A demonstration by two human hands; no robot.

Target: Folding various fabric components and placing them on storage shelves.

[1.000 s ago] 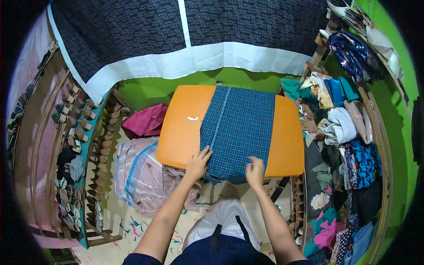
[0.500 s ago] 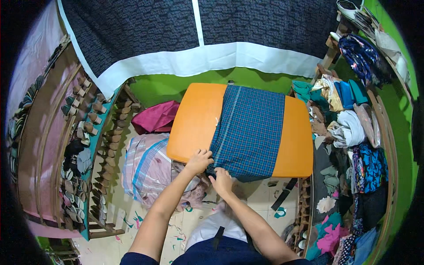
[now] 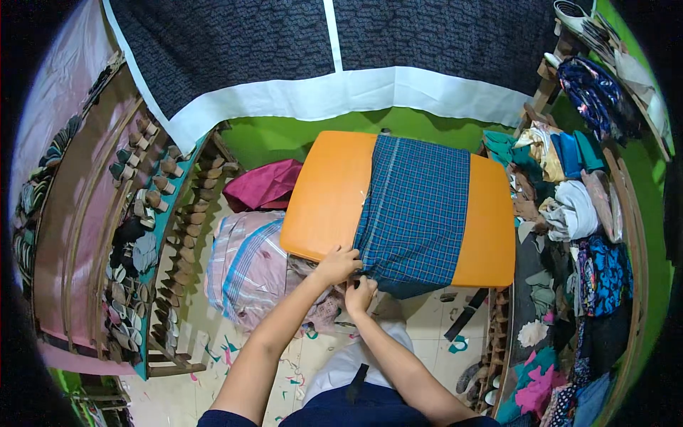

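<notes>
A dark blue-green checked cloth (image 3: 416, 206) lies across an orange table (image 3: 324, 192), its near end hanging over the front edge. At the cloth's near left corner, my left hand (image 3: 340, 265) rests by the table edge, fingers bent and closed on the cloth's side. Just below and to the right, my right hand (image 3: 361, 294) has its fingers curled around the hanging hem. The two hands are close together, and the bit of cloth between them is bunched and partly hidden by my fingers.
Left of the table sit a pink plaid cloth bundle (image 3: 249, 267) and a maroon cloth (image 3: 263, 185). A rack of shoe forms (image 3: 174, 263) stands farther left. Shelves of folded fabrics (image 3: 569, 213) line the right side. Scraps (image 3: 228, 352) litter the tiled floor.
My right hand's fingers, earlier stretched along the cloth's corner, have curled closed on the hem. The left hand stays at the same corner. The whole view has shifted slightly.
</notes>
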